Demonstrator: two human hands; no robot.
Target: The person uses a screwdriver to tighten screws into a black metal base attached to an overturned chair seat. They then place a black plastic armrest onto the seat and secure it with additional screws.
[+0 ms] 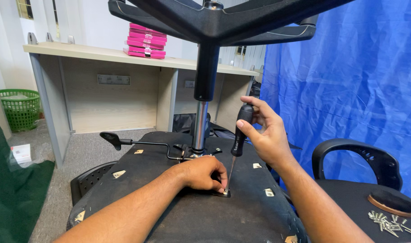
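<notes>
An office chair lies upside down in front of me, its black seat underside [178, 211] facing up. The gas-lift column [200, 126] rises to the black star base [223, 20] overhead. My right hand [266, 132] grips a black-handled screwdriver [239, 135], held nearly upright with its tip down on a small metal plate [224, 193] on the seat. My left hand [205, 173] rests on the seat, fingertips pinched at the screwdriver's tip. Whether a screw is between those fingers is hidden.
A black adjustment lever [124, 141] sticks out to the left of the column. Several loose screws [390, 221] lie on another seat at lower right, beside a black armrest [358, 157]. Behind are a blue tarp [349, 81], a desk [102, 76] with pink boxes [146, 41], and a green basket [20, 108].
</notes>
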